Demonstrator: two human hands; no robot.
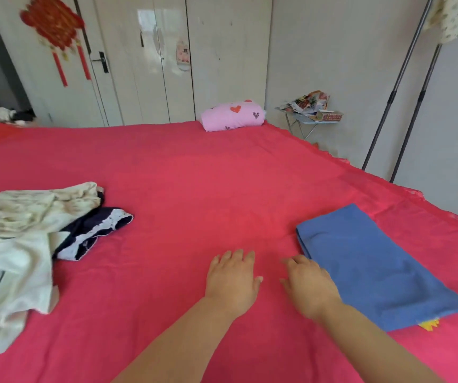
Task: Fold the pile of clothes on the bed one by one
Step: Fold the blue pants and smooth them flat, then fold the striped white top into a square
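A heap of unfolded clothes [12,239] lies at the left of the red bed [194,175]: cream and white pieces, a striped one, and a dark navy and white garment [92,230] at its right edge. A folded blue garment [374,266] lies flat at the right, with a bit of yellow showing under its near corner. My left hand [232,283] hovers over or rests on the bare sheet, fingers straight and spread, holding nothing. My right hand [309,286] is beside the blue garment's left edge, fingers relaxed, empty.
A pink pillow [233,116] with hearts sits at the bed's far edge. Behind it stand white wardrobe doors [167,56]. A small table with clutter [310,111] and a metal clothes rack [404,87] stand off the bed's right side.
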